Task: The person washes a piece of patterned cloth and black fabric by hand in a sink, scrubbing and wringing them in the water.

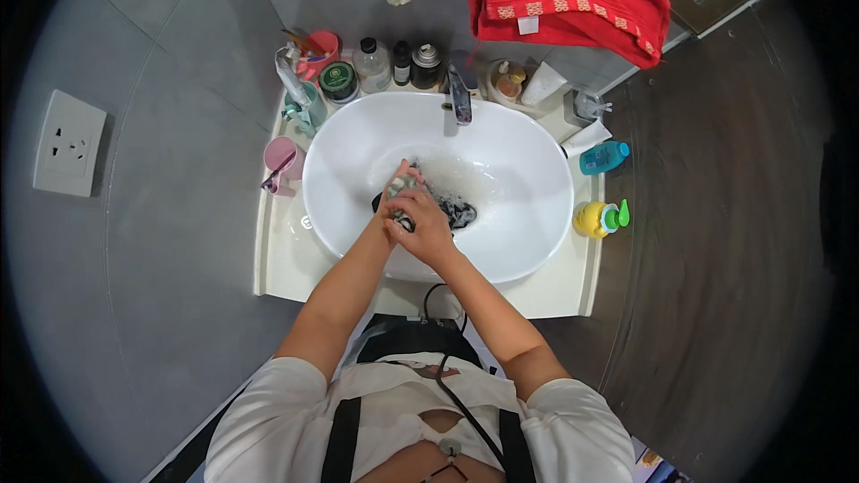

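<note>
Inside the white oval basin [528, 174], my two hands work together over a wet, dark cloth [460, 213] covered with suds. My left hand [394, 188] has its fingers pointing toward the far side, with foam on the palm and part of the cloth in its grip. Across it lies my right hand [429, 229], fingers curled onto the soapy fabric. Folds of the cloth spread to the right of my hands, and a dark bit shows at the left. Foamy water lies beyond them. What is pressed between the palms is partly hidden.
A faucet [460, 98] reaches over the basin's far rim. Bottles, a green-lidded jar [338, 80] and cups line the back and left. A blue bottle [604, 157] and a yellow pump bottle [598, 218] stand at right. A red towel [564, 4] hangs above.
</note>
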`<state>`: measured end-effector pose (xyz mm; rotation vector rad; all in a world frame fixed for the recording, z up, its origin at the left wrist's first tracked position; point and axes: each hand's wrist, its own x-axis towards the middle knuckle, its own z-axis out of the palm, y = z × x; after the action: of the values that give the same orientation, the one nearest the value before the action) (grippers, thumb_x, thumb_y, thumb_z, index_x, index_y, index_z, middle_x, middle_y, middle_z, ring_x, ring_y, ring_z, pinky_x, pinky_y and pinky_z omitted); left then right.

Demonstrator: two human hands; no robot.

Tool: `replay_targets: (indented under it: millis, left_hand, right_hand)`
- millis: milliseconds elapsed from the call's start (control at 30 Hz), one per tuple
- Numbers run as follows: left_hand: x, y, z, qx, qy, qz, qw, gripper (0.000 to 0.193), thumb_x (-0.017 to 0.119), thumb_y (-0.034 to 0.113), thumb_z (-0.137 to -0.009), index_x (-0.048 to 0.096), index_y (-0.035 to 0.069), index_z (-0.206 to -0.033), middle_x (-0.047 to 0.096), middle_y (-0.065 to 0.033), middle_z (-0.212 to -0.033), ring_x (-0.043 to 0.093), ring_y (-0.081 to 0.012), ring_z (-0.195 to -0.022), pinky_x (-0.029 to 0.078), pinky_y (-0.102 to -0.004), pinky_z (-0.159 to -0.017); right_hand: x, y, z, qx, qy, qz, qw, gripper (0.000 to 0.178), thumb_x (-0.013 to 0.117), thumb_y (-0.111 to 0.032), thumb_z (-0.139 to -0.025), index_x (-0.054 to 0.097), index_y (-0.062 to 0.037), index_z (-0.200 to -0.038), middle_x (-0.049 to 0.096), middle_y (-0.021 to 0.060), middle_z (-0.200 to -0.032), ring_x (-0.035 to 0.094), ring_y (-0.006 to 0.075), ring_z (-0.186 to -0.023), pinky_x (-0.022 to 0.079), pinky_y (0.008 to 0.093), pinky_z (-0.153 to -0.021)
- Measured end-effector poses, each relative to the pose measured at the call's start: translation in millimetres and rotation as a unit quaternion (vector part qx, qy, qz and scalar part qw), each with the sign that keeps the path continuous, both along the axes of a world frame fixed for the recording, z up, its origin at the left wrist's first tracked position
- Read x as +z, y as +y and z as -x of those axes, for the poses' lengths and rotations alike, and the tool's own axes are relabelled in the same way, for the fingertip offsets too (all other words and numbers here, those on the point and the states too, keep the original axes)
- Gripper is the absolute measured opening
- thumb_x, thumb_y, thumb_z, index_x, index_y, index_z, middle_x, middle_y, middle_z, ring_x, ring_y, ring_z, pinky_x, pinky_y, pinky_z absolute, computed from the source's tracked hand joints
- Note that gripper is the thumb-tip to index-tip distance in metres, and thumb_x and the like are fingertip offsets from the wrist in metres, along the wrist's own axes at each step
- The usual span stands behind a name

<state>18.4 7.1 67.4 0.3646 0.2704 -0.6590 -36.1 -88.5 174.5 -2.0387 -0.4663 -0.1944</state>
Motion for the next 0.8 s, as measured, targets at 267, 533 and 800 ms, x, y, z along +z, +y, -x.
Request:
replay_targets:
  millis: [267, 533, 800]
  left_hand:
    - [52.6, -26.9, -1.0, 0.110, 0.078, -0.287, 0.948, 0.037, 0.046, 0.040, -0.086, 0.049, 0.004, -0.093, 0.053, -0.0072, -0.082, 0.051, -0.0166, -0.077, 0.044, -0.0309, -0.065]
    - [91.2, -17.2, -0.8, 0.087, 0.040, -0.244, 0.965, 0.032, 0.045, 0.038, -0.087, 0.051, 0.007, -0.093, 0.053, -0.0064, -0.085, 0.052, -0.0180, -0.078, 0.044, -0.0327, -0.069]
    - [120.1, -43.3, 23.1, 0.064, 0.016, -0.312, 0.948, 0.032, 0.048, 0.031, -0.086, 0.052, 0.003, -0.101, 0.055, -0.0075, -0.089, 0.053, -0.0176, -0.081, 0.043, -0.0316, -0.069]
  right_hand:
    - [-24.6, -20.7, -35.5, -0.252, 0.099, 0.072, 0.960, 0.017, 0.058, -0.020, -0.076, 0.052, -0.0047, -0.076, 0.054, 0.0097, -0.082, 0.052, 0.0295, -0.073, 0.042, 0.0368, -0.064]
    - [34.1, 15.4, -6.5, -0.214, -0.008, -0.016, 0.977, 0.014, 0.056, -0.018, -0.078, 0.051, -0.0060, -0.082, 0.054, 0.0124, -0.085, 0.053, 0.0298, -0.081, 0.042, 0.0358, -0.069]
    - [23.5, -19.5, -31.2, -0.312, 0.024, -0.020, 0.950, 0.013, 0.050, -0.019, -0.082, 0.050, -0.0062, -0.084, 0.058, 0.0124, -0.076, 0.056, 0.0314, -0.070, 0.042, 0.0378, -0.062]
